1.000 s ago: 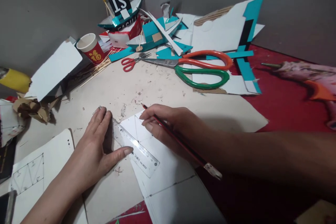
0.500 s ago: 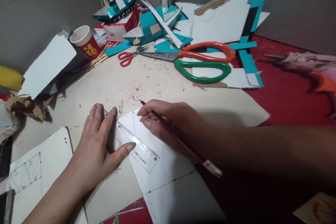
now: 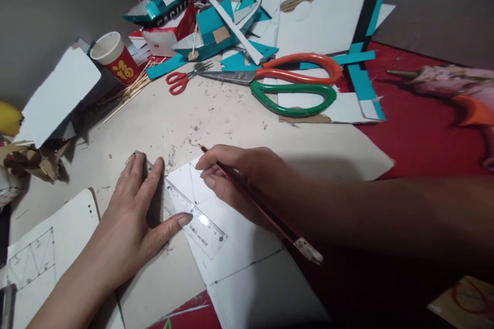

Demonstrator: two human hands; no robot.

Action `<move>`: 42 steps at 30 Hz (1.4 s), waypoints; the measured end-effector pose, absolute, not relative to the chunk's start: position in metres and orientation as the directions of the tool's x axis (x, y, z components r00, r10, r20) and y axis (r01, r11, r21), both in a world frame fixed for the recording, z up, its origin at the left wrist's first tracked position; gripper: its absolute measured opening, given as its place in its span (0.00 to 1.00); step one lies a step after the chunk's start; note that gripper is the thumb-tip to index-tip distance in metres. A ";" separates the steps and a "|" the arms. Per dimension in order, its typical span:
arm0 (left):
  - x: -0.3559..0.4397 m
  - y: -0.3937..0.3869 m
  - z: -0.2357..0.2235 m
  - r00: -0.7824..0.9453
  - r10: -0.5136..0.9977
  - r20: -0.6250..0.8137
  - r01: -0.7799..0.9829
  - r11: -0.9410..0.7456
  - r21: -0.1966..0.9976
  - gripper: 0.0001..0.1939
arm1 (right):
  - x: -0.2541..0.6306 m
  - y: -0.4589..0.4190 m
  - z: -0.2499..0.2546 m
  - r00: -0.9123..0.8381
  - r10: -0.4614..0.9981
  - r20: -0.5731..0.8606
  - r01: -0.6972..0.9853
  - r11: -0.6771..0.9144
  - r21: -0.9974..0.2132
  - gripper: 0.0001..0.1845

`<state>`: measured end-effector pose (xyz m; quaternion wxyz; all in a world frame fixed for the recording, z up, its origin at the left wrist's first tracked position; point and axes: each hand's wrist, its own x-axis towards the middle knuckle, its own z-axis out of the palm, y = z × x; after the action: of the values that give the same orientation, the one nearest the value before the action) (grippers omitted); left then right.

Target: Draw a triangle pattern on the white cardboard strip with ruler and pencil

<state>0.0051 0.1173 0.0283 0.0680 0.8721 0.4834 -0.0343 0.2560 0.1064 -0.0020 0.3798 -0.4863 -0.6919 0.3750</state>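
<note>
My left hand lies with spread fingers on a clear plastic ruler, its thumb pressing the near part and its fingertips on the far end. Under the ruler's near end is a white sheet with pencilled lines and dots. My right hand grips a red-and-black pencil between thumb and fingers. The pencil's tip points away from me, just past the sheet's far edge; whether it touches anything I cannot tell. Part of the sheet is hidden beneath my right hand.
Big scissors with orange and green handles lie ahead, beside small red-handled scissors. A red-and-white paper cup, model boats and cardboard pieces stand behind. A notebook with a drawn figure lies left, a glue gun right.
The view has shifted slightly, moving the background up and left. The left index finger has spread away from the others. My right hand keeps its grip on the pencil.
</note>
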 end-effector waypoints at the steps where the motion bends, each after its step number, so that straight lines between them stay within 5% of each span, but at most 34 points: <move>1: 0.005 0.117 0.028 0.532 0.838 -0.122 0.847 -0.525 0.087 0.47 | 0.256 0.106 -0.002 -0.238 0.959 0.157 0.388 0.242 -0.889 0.09; 15: 0.004 0.118 0.026 0.492 0.864 -0.105 0.870 -0.484 0.092 0.56 | 0.256 0.107 -0.003 -0.248 0.957 0.150 0.403 0.243 -0.882 0.09; 42: 0.008 0.116 0.028 0.455 0.883 -0.119 0.891 -0.451 0.056 0.55 | 0.255 0.107 0.002 -0.259 0.956 0.137 0.402 0.236 -0.885 0.09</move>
<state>0.0084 0.1159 0.0281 0.0552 0.8511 0.5208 -0.0360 0.2551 0.1068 0.0018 0.3643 -0.4875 -0.6966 0.3800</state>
